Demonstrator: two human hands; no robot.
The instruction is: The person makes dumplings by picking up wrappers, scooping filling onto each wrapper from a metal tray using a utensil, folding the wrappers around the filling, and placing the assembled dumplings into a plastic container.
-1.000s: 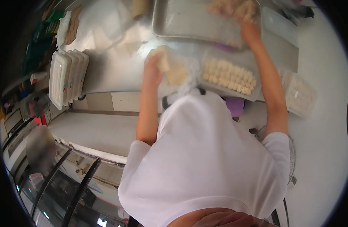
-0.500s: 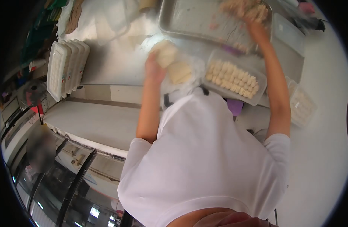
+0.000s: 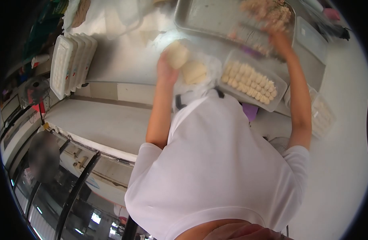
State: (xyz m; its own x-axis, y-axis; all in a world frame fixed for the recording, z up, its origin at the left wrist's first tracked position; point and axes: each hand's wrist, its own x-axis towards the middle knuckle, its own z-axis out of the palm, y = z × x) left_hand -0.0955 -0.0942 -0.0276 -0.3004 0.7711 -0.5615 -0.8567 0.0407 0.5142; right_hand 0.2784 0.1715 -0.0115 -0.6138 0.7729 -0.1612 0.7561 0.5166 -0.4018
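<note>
My left hand [image 3: 166, 69] grips a round, pale dumpling wrapper [image 3: 178, 55] by its left edge. Just below it, a stack of wrappers [image 3: 194, 72] lies on crumpled clear plastic [image 3: 213, 67]. Over at the metal tray [image 3: 196, 33], my right hand [image 3: 279, 43] is at the tray's near right side, close to the pinkish minced filling [image 3: 274, 15]. Motion smears its fingers, and whether it holds anything is hidden. Between my hands, a clear plastic box [image 3: 280, 93] contains rows of small filled dumplings [image 3: 248, 82].
Several white lidded boxes [image 3: 72, 64] stand on edge at the left of the metal table [image 3: 120, 60]. A clear lid [image 3: 310, 38] lies right of the tray. More packed boxes [image 3: 320, 114] sit beyond my right forearm. A purple object [image 3: 250, 112] shows below the table edge.
My right hand has moved down and slightly right, from the filling toward the tray's near side. My left hand still holds the wrapper. The whole view has shifted a little.
</note>
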